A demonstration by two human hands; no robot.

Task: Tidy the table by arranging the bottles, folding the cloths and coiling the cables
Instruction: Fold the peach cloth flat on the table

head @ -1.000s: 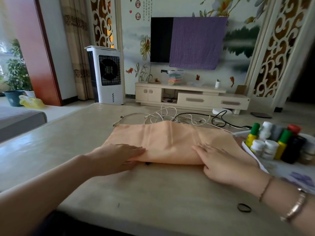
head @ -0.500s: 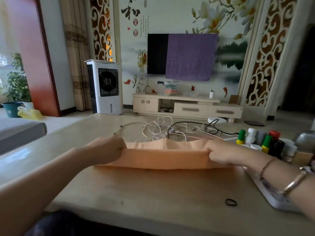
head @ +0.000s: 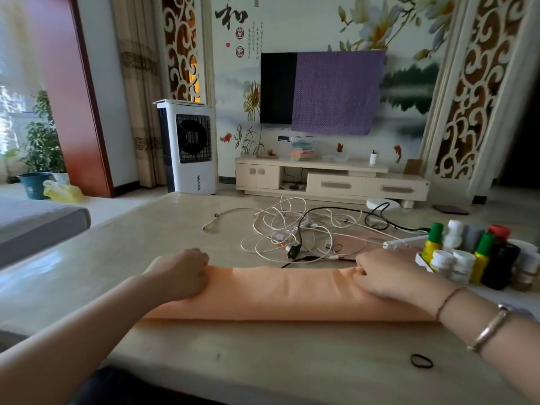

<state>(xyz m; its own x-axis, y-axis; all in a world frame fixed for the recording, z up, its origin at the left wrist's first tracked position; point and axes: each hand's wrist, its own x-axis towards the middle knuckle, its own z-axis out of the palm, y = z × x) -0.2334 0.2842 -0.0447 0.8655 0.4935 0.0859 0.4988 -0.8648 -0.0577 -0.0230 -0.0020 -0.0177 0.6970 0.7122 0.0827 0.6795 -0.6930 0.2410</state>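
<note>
Cloth, the peach one, lies folded into a long narrow strip across the near part of the table, running left to right. Both forearms reach in from the near edge, wrists low. Left hand sits on the strip's left end with fingers curled, pinching the far edge. Right hand is on the right end, fingers curled down over that same far edge, gripping the fabric. Bare tabletop stretches out on the left and along the near side, where a black hair tie lies. Just beyond the strip is a tangle of cables, and the bottles stand bunched close to the right hand.
</note>
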